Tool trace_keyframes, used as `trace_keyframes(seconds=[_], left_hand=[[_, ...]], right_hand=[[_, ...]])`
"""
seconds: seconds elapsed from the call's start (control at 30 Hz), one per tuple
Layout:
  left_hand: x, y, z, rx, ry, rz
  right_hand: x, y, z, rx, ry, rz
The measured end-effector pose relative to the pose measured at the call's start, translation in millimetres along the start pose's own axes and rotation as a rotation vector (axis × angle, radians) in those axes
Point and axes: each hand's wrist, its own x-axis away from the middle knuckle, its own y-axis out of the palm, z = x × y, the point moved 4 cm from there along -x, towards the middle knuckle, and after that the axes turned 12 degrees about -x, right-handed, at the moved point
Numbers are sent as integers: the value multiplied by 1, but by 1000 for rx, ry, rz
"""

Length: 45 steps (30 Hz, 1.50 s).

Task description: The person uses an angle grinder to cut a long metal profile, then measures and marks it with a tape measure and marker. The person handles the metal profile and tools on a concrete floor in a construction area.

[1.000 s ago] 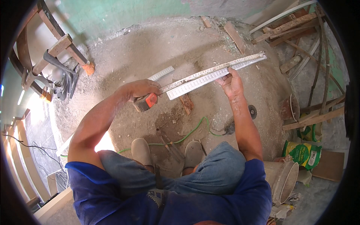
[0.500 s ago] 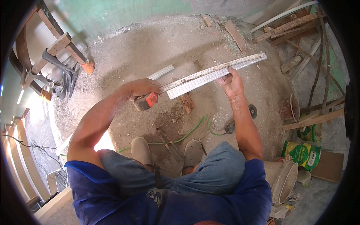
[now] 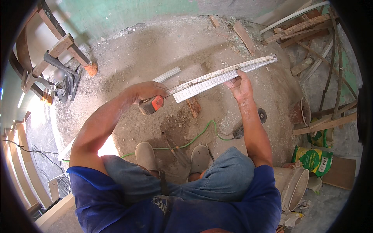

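My left hand (image 3: 145, 90) is closed over an orange-and-black tape measure (image 3: 152, 105) at the near end of a long white perforated metal strip (image 3: 202, 85), which looks like a corner bead. A thin line of blade seems to run from the case along the strip; its far end is hard to make out. My right hand (image 3: 241, 88) grips the strip past its middle, thumb on top. Tilted up to the right, the strip is held above the dirt floor. Beyond my left hand lies a shorter white perforated piece (image 3: 168, 74).
Below the strip lies a wood scrap (image 3: 193, 106). A green cord (image 3: 194, 139) leads to an angle grinder (image 3: 248, 126) partly behind my right forearm. Pliers-like tools (image 3: 176, 151) lie between my shoes. Buckets (image 3: 289, 186), a green bag (image 3: 314, 160) and scrap wood stand right; a wooden trestle (image 3: 58, 46) left.
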Motion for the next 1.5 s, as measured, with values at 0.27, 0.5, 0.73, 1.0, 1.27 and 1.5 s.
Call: trace_keyframes(seconds=[0.27,0.5,0.73,1.0,1.27,1.5], left_hand=[[3,1,4,24,-6,-11],[3,1,3,35,3,-4],[1,0,1,1,11,-1],[0,0,0,7,18,-4],[-1,0,-3,-1,13,-26],[-4,-1,-4,-35,13,-20]], right_hand=[[1,1,-1,5,-5,0],[0,1,0,6,-4,-3],[0,0,0,7,0,-4],[2,2,0,-3,-4,-4],[1,0,0,-2,3,-9],[1,0,0,2,5,-9]])
